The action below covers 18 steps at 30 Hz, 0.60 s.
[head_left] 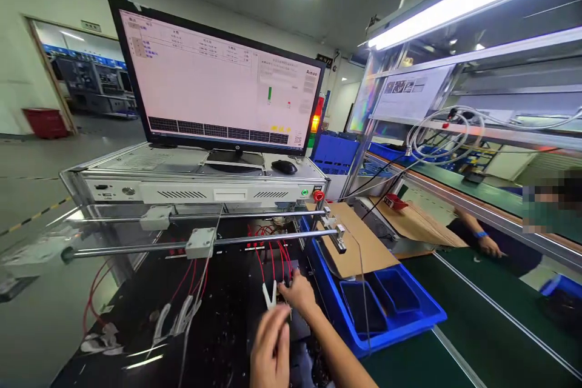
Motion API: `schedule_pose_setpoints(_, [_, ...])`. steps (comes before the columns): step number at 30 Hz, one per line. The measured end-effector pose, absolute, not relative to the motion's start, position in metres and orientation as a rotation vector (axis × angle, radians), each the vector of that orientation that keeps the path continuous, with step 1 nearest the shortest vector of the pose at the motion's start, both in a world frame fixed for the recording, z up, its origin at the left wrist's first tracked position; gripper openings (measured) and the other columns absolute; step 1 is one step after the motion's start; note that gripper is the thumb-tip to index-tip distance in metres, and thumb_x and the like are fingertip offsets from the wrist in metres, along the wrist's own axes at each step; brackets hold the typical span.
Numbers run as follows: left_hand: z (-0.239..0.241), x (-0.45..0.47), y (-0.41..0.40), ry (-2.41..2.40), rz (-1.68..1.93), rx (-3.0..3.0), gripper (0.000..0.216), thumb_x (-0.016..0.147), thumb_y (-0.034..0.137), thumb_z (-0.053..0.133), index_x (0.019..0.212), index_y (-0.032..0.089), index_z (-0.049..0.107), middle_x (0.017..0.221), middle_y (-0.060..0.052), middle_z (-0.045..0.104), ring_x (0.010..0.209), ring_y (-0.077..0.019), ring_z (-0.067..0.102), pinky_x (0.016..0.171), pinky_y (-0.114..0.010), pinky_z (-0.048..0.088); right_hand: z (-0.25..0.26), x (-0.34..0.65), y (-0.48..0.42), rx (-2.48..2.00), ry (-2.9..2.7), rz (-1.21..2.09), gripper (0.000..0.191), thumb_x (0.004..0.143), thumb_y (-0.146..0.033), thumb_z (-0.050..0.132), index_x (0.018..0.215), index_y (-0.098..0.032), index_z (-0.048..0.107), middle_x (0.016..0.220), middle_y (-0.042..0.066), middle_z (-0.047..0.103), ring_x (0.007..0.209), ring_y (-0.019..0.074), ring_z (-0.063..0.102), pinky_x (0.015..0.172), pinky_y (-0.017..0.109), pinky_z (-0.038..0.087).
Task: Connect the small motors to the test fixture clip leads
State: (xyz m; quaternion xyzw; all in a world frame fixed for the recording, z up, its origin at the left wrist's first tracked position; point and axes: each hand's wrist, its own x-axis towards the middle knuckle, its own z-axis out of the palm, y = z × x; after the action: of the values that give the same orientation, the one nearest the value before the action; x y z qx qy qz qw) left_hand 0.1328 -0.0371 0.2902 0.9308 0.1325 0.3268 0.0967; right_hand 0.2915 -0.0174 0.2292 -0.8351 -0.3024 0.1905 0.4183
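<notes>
Now, head view: your right hand (pixel 297 292) pinches a white clip (pixel 270 295) at six o'clock on the black bench (pixel 218 321), red leads (pixel 273 248) just beyond at twelve. Left hand (pixel 269 348), grip loosely curled and holding nothing, hovers below; steady the part before seating the clip squarely.

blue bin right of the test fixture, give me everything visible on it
The blue plastic bin is a shallow rectangular tray, sitting flat and angled on the green conveyor belt, beside the black test bed. A brown cardboard sheet covers its far half; smaller blue trays sit in the near half. Neither hand touches it.
</notes>
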Motion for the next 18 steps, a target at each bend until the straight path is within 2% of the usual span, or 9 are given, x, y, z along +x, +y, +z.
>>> schedule_pose_setpoints(1, [0.272,0.157,-0.02,0.426,1.305,2.693,0.035,0.088,0.023,0.04,0.123,0.017,0.043,0.12,-0.01,0.043,0.113,-0.0137,0.042,0.092,-0.028,0.042,0.227,0.293,-0.017,-2.106,-0.784,0.458,0.051,0.075,-0.046,0.044,0.11,-0.009,0.047,0.094,0.012,0.057,0.092,0.0307,0.054,0.077,0.041,0.041])
schedule_pose_setpoints(3, [0.241,0.193,0.018,0.765,1.413,2.525,0.06,0.083,0.041,0.048,0.131,0.009,0.032,0.121,-0.015,0.038,0.113,-0.0209,0.04,0.091,-0.038,0.041,0.221,0.3,-0.018,-2.118,-0.838,0.421,0.045,0.077,-0.043,0.042,0.108,-0.011,0.049,0.092,0.011,0.058,0.09,0.0298,0.055,0.075,0.04,0.042])
schedule_pose_setpoints(4, [0.23,0.204,0.035,0.916,1.33,2.446,0.075,0.078,0.05,0.049,0.132,0.003,0.029,0.119,-0.018,0.039,0.112,-0.0247,0.039,0.094,-0.041,0.037,0.216,0.304,-0.02,-2.116,-0.849,0.414,0.045,0.077,-0.043,0.041,0.108,-0.012,0.049,0.093,0.011,0.058,0.09,0.0297,0.055,0.074,0.039,0.042])
schedule_pose_setpoints(6, [0.217,0.214,0.059,1.091,1.077,2.354,0.092,0.068,0.054,0.055,0.136,0.002,0.022,0.118,-0.017,0.04,0.11,-0.024,0.04,0.096,-0.036,0.034,0.206,0.315,-0.026,-2.107,-0.813,0.414,0.045,0.076,-0.045,0.04,0.106,-0.012,0.05,0.091,0.011,0.058,0.089,0.0297,0.055,0.073,0.038,0.042])
schedule_pose_setpoints(8, [0.216,0.215,0.067,1.125,0.932,2.294,0.091,0.066,0.049,0.054,0.138,0.007,0.019,0.106,-0.01,0.049,0.096,-0.0182,0.047,0.088,-0.029,0.038,0.194,0.325,-0.033,-2.084,-0.743,0.448,0.045,0.075,-0.047,0.042,0.104,-0.013,0.048,0.09,0.009,0.058,0.087,0.0282,0.056,0.071,0.037,0.042])
schedule_pose_setpoints(10, [0.222,0.214,0.066,1.103,0.899,2.333,0.085,0.068,0.047,0.048,0.137,0.007,0.021,0.097,-0.005,0.052,0.082,-0.0151,0.05,0.078,-0.028,0.041,0.183,0.33,-0.039,-2.084,-0.699,0.454,0.052,0.074,-0.044,0.047,0.114,-0.012,0.044,0.096,0.008,0.056,0.093,0.0254,0.053,0.076,0.035,0.041])
schedule_pose_setpoints(12, [0.232,0.213,0.062,1.086,0.893,2.44,0.084,0.069,0.05,0.041,0.135,0.001,0.025,0.098,-0.006,0.053,0.079,-0.0154,0.05,0.076,-0.029,0.041,0.178,0.329,-0.043,-2.09,-0.702,0.301,0.064,0.073,-0.037,0.053,0.129,-0.009,0.036,0.115,0.008,0.048,0.105,0.0234,0.045,0.087,0.032,0.037])
schedule_pose_setpoints(14, [0.24,0.212,0.061,1.101,0.862,2.492,0.085,0.069,0.054,0.037,0.133,-0.001,0.029,0.102,-0.008,0.053,0.082,-0.0163,0.052,0.078,-0.029,0.042,0.18,0.324,-0.042,-2.027,-0.728,0.124,0.065,0.075,-0.035,0.052,0.133,-0.012,0.035,0.123,0.007,0.042,0.11,0.0214,0.039,0.094,0.03,0.033])
schedule_pose_setpoints(18, [0.246,0.2,0.055,1.104,0.782,2.507,0.086,0.067,0.055,0.041,0.134,0.003,0.029,0.105,-0.007,0.053,0.08,-0.0144,0.055,0.074,-0.026,0.045,0.201,0.313,-0.025,-1.948,-0.964,0.443,0.038,0.075,-0.048,0.045,0.097,-0.021,0.061,0.093,0.006,0.059,0.092,0.0244,0.054,0.075,0.035,0.043])
